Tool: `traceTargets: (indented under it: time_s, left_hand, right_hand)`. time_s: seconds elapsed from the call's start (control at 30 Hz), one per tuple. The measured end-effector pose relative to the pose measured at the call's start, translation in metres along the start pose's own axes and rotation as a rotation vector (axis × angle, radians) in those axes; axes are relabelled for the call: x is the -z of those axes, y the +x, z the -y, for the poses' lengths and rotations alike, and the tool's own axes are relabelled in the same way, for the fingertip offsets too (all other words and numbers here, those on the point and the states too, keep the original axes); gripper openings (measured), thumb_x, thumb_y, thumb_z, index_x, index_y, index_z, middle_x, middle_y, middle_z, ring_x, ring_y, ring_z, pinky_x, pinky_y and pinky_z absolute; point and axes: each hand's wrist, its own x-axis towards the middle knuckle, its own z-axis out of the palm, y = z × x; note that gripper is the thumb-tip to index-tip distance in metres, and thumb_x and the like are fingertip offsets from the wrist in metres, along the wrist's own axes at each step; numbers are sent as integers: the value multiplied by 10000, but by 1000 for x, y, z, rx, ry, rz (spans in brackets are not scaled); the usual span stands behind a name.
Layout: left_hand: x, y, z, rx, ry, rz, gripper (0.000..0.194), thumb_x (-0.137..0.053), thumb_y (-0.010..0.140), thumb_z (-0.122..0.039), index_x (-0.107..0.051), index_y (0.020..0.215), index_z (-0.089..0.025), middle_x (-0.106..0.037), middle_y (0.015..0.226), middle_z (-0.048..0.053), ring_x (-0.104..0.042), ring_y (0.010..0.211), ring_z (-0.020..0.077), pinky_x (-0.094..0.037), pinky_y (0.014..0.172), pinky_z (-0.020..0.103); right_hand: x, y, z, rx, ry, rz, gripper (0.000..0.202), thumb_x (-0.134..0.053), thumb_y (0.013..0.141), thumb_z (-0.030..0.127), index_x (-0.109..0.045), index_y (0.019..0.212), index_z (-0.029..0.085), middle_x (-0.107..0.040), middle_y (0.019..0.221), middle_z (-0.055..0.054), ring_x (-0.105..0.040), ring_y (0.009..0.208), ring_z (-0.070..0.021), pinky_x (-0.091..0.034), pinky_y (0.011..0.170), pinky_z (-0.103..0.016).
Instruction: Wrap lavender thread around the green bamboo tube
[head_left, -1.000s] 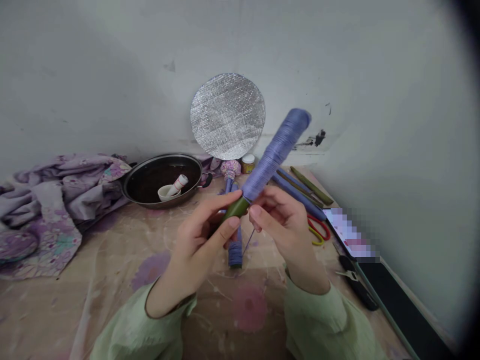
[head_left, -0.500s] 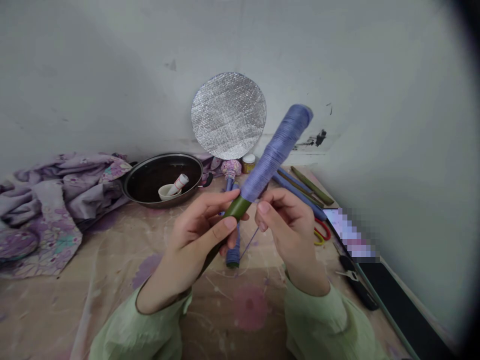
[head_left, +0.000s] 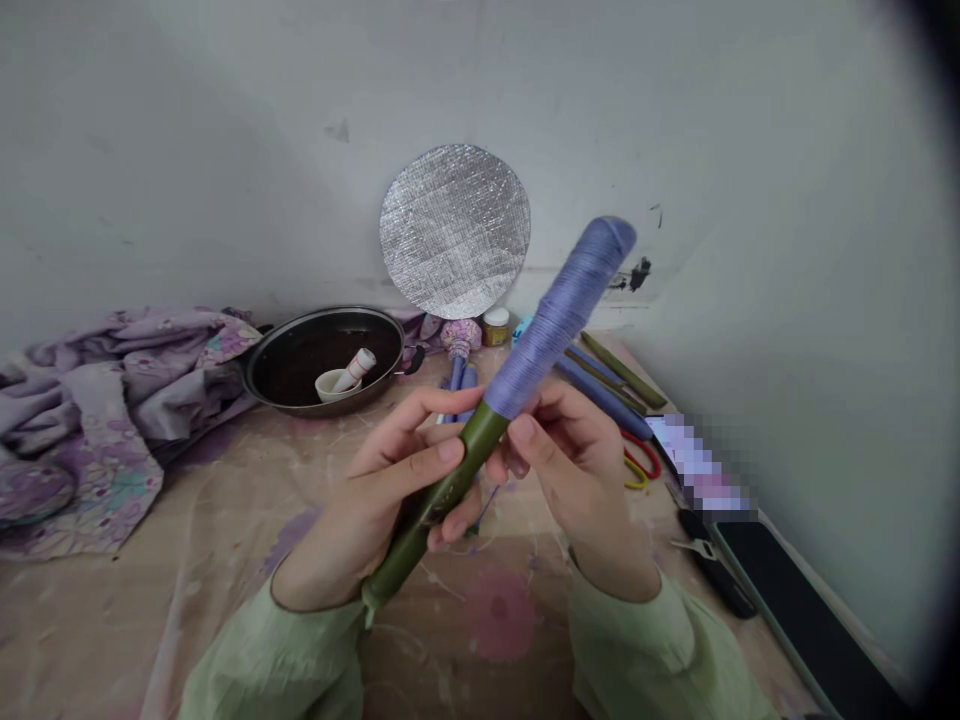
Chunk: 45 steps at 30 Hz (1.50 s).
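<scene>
A green tube (head_left: 420, 525), bamboo-like, slants up to the right across the middle of the view. Blue-violet thread (head_left: 555, 320) is wound tightly round its upper half, up to the tip. My left hand (head_left: 397, 470) is closed around the bare green part, its thumb on top just below the winding. At the winding's lower edge, my right hand (head_left: 581, 470) pinches the thread's running end, its fingertips against the tube. From there a thin strand drops toward a second thread-wound piece on the table, mostly hidden behind my hands.
A black pan (head_left: 326, 325) holds a small white cup (head_left: 337, 385). Purple floral cloth (head_left: 112, 420) lies to the left. A round silver pad (head_left: 455, 230) leans at the wall. Right are scissors (head_left: 641, 465), green stalks (head_left: 622, 370), a key (head_left: 697, 546) and a phone (head_left: 701, 465).
The tube has turned in my hands and shifted slightly right, showing more of its green lower end. My right fingers have come in against the winding's edge.
</scene>
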Motion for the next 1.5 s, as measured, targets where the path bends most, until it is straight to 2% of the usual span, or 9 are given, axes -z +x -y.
traceTargets:
  time_s: [0.17,0.27,0.47,0.57,0.7,0.9,1.03,1.17,1.5]
  left_hand:
    - [3,-3,-1,112,-18,72,228,-443,1055,-271,-634,1180,-262,-762,862,50,-548,418,37,-409,379,86]
    - [3,-5,-2,123,77,9,217,-487,1048,-289,-629,1209,-263,-737,832,20,-607,487,62,-462,420,109]
    - [3,0,1,-183,769,-172,384,-728,914,-204,-636,1281,-269,-736,1174,34,-694,1024,151,-566,877,249]
    - [2,-1,2,-229,966,-195,408,-688,939,-223,-631,1339,-276,-723,1240,62,-680,1052,194,-571,808,282]
    - [0,-4,4,-184,836,-224,416,-684,948,-226,-649,1352,-315,-747,1055,33,-629,725,112,-492,544,192]
    - [-4,-5,2,-62,412,-196,389,-700,939,-200,-687,1279,-387,-733,941,-7,-574,598,45,-449,496,116]
    - [-5,-3,-3,-111,290,-165,361,-685,940,-174,-710,1243,-367,-723,900,-1,-559,559,25,-396,463,83]
    - [-5,-2,-3,-123,259,-165,351,-689,928,-152,-724,1217,-348,-716,876,-3,-558,548,25,-388,453,82]
    - [-8,-4,-2,-108,339,-251,360,-725,903,-163,-715,1220,-333,-745,903,11,-573,578,51,-445,486,108]
  right_hand:
    - [3,0,1,-72,5,30,178,-781,899,327,-717,1038,235,-689,741,42,-607,484,-70,-520,459,-190]
    - [4,1,2,-67,-43,30,125,-753,920,339,-724,966,226,-633,655,53,-575,479,-76,-484,442,-186]
    - [7,5,-1,-48,-144,-95,114,-783,894,324,-738,904,220,-614,646,57,-520,500,-59,-468,472,-161]
    - [7,6,-1,-50,-129,-100,109,-786,894,328,-753,920,228,-593,615,69,-492,489,-45,-445,470,-140]
    - [9,6,0,-50,-129,-79,91,-787,895,315,-764,951,246,-652,661,56,-513,496,-43,-449,468,-135]
    - [14,7,1,-1,-98,-21,175,-790,875,268,-770,1048,254,-657,658,50,-533,504,-73,-479,478,-184]
    - [15,7,4,-11,-177,-63,109,-807,830,203,-772,924,245,-659,674,47,-531,530,-74,-446,478,-185]
    - [14,5,5,17,-251,-98,85,-785,854,229,-738,783,221,-631,636,45,-503,525,-81,-402,469,-201]
    - [15,1,-1,53,-157,-152,119,-795,881,334,-737,824,246,-508,579,67,-434,517,-101,-387,505,-248]
